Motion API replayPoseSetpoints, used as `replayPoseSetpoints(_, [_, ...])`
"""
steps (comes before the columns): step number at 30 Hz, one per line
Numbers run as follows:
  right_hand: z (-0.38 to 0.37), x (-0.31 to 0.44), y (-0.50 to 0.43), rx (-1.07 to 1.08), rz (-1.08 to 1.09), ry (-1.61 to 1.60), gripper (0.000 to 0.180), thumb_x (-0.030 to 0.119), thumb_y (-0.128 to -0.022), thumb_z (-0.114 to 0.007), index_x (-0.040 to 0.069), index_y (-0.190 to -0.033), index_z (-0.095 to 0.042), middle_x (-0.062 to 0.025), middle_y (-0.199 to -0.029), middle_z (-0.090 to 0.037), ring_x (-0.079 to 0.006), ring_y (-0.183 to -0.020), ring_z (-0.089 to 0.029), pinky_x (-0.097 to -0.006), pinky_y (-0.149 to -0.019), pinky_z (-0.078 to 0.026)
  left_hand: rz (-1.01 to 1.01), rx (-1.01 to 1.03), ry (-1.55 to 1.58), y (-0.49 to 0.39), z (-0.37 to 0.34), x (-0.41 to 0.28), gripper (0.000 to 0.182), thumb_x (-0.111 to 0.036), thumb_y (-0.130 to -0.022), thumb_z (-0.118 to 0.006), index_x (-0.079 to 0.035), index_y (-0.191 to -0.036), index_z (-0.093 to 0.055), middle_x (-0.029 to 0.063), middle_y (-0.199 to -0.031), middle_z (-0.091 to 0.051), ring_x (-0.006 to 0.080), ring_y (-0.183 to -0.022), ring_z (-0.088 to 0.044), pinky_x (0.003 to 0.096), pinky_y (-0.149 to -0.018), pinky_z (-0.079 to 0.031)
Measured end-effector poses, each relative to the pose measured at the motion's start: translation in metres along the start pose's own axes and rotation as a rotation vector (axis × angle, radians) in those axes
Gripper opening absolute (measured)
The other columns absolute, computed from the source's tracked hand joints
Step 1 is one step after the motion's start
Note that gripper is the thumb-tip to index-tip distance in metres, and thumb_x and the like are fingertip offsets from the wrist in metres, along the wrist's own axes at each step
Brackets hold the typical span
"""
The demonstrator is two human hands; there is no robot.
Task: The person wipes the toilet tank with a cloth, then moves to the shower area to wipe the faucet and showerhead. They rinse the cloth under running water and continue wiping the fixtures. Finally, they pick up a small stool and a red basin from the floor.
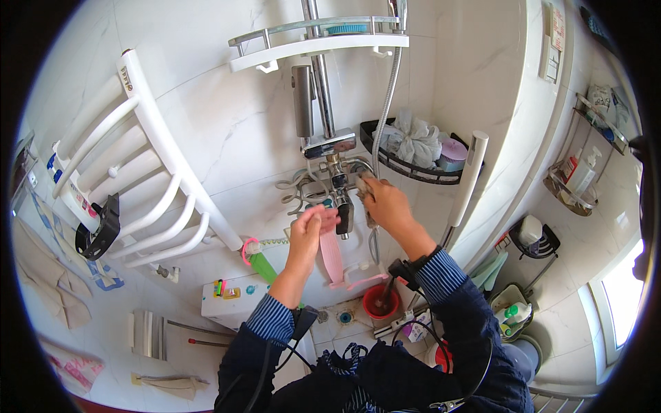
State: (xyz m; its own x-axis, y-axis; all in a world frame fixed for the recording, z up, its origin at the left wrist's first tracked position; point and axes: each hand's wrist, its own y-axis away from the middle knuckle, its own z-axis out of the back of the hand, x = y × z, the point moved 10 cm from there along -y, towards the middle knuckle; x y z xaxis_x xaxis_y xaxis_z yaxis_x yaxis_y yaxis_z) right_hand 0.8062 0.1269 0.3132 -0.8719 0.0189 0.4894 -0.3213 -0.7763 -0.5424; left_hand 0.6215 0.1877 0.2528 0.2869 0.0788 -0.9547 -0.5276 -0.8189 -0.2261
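My right hand (390, 204) grips a worn, grey-brown cloth or scrubbing pad (363, 187) against the right side of the chrome shower mixer (339, 180). Part of the pad is hidden by my fingers. To the left of the mixer's lever handle (345, 218) is my left hand (308, 229), its fingers raised and slightly apart, with nothing in it. Whether its fingertips touch the handle I cannot tell. Below the mixer hangs a pink strap-like brush or scrubber (331, 253). The metal shower hose (386, 113) comes down just behind my right hand.
A white towel radiator (170, 155) is on the left wall. Above the mixer runs a white shelf (320, 45) with hooks. A black corner basket (413, 168) holds plastic bags. A red bucket (381, 312) and a white box (227, 304) stand low down. A mop handle (467, 175) leans at right.
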Motion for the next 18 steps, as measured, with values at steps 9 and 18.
replayPoseSetpoints(9, [-0.057,0.022,-0.058,0.157,0.134,0.379,0.024,0.021,-0.087,-0.056,0.008,-0.104,-0.066,-0.015,-0.103,-0.067,-0.0341,-0.089,-0.067,-0.0453,-0.073,-0.055,0.134,-0.059,0.053,0.037,0.017,0.048,0.027,-0.016,-0.104,-0.04,0.002,-0.121,-0.051,0.0176,-0.108,-0.067,0.0271,-0.093,-0.069,0.036,-0.083,-0.055])
replayPoseSetpoints(18, [-0.017,0.038,-0.003,0.401,0.328,0.343,0.029,0.024,-0.087,-0.053,0.01,-0.109,-0.066,-0.012,-0.109,-0.069,-0.0339,-0.094,-0.068,-0.0448,-0.077,-0.055,0.198,-0.076,0.06,0.065,0.047,0.071,0.026,-0.016,-0.103,-0.042,0.002,-0.12,-0.051,0.0181,-0.103,-0.067,0.0263,-0.087,-0.068,0.0376,-0.081,-0.056])
